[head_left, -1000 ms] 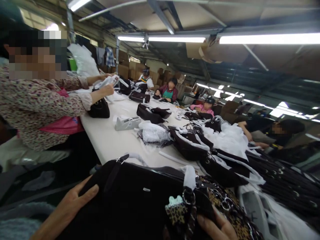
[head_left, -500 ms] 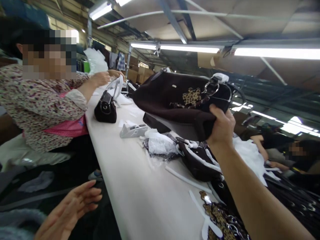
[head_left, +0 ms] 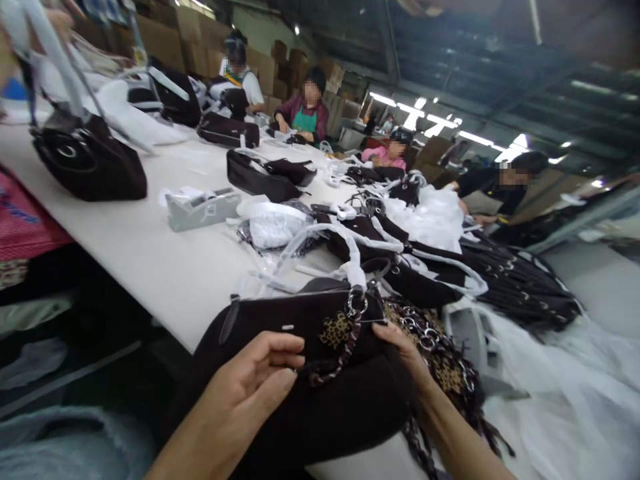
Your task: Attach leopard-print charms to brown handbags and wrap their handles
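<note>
Far L, btwn 9 and 10 o'clock, a small dark handbag (head_left: 93,167) sits on the white table (head_left: 145,253); nearer centre, approx 9, there's a grey tape dispenser (head_left: 203,210). My L hand (head_left: 260,373) is at 7, fingers half-curled, thumb apart from them, nothing visible in it; it's in front of the big dark bag (head_left: 330,410), can't tell if touching. That bag's at 6, front facing me, handle wrapped in white, w/ a leopard-print charm (head_left: 334,330) & a braided strap (head_left: 350,347) hanging nr its R top corner. My R hand (head_left: 403,350), btwn 4 and 5, pinches that corner, thumb on the front, fingers hidden behind. Just beyond, at 4, a heap of leopard charms w/ chains (head_left: 450,373), then clear plastic sheeting (head_left: 565,393).
</note>
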`<state>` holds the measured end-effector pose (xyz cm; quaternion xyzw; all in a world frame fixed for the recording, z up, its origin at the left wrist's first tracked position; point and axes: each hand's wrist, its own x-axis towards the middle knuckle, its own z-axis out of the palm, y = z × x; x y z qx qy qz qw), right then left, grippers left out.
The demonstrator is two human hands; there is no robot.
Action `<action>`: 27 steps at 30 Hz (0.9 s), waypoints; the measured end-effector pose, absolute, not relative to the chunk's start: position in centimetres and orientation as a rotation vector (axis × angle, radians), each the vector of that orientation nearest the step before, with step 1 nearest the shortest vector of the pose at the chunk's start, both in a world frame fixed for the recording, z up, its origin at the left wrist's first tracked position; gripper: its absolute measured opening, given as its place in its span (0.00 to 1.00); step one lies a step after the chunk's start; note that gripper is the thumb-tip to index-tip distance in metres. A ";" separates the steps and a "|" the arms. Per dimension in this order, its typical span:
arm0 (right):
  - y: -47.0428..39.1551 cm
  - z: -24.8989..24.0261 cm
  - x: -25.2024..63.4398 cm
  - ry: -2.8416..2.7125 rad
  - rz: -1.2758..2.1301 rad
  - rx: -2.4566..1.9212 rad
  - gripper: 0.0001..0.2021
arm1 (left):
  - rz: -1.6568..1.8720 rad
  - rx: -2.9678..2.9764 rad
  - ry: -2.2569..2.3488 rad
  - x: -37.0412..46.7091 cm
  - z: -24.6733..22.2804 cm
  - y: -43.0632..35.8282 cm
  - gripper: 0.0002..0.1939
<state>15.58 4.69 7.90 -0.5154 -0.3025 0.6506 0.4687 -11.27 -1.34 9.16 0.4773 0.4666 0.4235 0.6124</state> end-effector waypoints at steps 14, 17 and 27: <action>-0.8 6.3 22.3 -1.915 0.447 -1.742 0.09 | 0.446 1.766 1.346 1.7 3.0 3.6 0.10; -0.4 6.5 21.1 -2.027 0.575 -1.866 0.13 | 0.460 1.630 1.265 2.6 2.9 3.2 0.10; 2.2 4.2 19.8 -2.071 0.800 -1.815 0.10 | 0.615 1.150 1.155 3.9 2.8 2.0 0.21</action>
